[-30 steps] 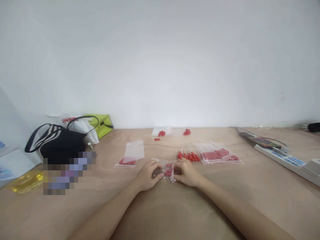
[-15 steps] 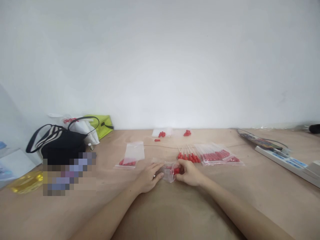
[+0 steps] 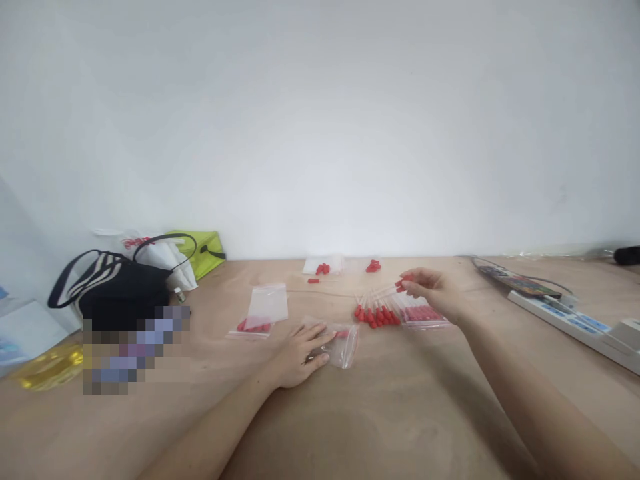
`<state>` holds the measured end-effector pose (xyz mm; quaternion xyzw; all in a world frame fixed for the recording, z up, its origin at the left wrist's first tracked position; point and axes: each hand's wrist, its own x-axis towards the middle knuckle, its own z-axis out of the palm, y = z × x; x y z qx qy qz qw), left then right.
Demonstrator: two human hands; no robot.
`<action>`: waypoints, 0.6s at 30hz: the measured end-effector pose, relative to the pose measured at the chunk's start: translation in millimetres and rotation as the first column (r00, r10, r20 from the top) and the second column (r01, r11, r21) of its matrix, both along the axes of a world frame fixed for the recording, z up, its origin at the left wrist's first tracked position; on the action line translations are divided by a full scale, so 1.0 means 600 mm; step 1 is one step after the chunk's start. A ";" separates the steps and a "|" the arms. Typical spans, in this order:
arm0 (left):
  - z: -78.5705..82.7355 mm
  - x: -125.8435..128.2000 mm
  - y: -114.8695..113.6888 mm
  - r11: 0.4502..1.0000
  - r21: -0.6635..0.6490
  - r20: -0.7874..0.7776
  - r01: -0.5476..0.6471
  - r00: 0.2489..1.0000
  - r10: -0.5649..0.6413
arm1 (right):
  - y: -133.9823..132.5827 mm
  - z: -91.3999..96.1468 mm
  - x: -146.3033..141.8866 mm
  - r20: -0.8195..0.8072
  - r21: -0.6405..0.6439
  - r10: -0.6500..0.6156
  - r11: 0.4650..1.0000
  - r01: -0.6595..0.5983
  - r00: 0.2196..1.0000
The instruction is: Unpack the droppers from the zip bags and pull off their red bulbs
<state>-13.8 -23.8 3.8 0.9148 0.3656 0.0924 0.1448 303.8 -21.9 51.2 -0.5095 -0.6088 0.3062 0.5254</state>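
My left hand (image 3: 303, 357) lies on a clear zip bag (image 3: 345, 350) with its fingers stretched out. A red piece shows inside that bag. My right hand (image 3: 425, 290) is raised above the right side and pinches a dropper by its red rubber bulb (image 3: 401, 285). The dropper's thin pale stem points left. Below it, several droppers (image 3: 377, 315) lie fanned out with their red bulbs toward me. A stack of filled zip bags (image 3: 425, 317) with red bulbs lies under my right hand, partly hidden by it.
An unfilled zip bag (image 3: 267, 303) overlaps one with red bulbs (image 3: 247, 327) at left. Farther back are small piles of red bulbs (image 3: 373, 267) and a single dropper (image 3: 313, 281). A power strip (image 3: 575, 327) and phone (image 3: 520, 281) are at right, a black bag (image 3: 125, 293) at left.
My right hand has left the clear bag and moved right and up, and now pinches a dropper. My left hand stays on the bag, which lies flatter.
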 end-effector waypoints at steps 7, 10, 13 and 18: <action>0.009 -0.003 -0.003 0.998 -0.040 -0.009 0.040 0.999 -0.040 | 0.020 -0.074 -0.003 0.449 0.317 -0.254 0.942 0.113 0.857; 0.011 -0.002 -0.004 0.998 -0.055 -0.040 0.036 0.998 -0.038 | 0.022 -0.098 -0.005 0.596 0.260 -0.179 0.965 0.022 0.783; 0.011 -0.001 -0.005 0.998 -0.056 -0.083 0.021 0.996 -0.026 | 0.021 -0.101 -0.003 0.691 0.158 -0.093 0.987 -0.025 0.716; 0.005 0.000 -0.004 1.000 -0.026 -0.069 0.001 0.998 -0.003 | 0.009 -0.080 -0.019 0.685 0.147 -0.094 0.989 -0.011 0.722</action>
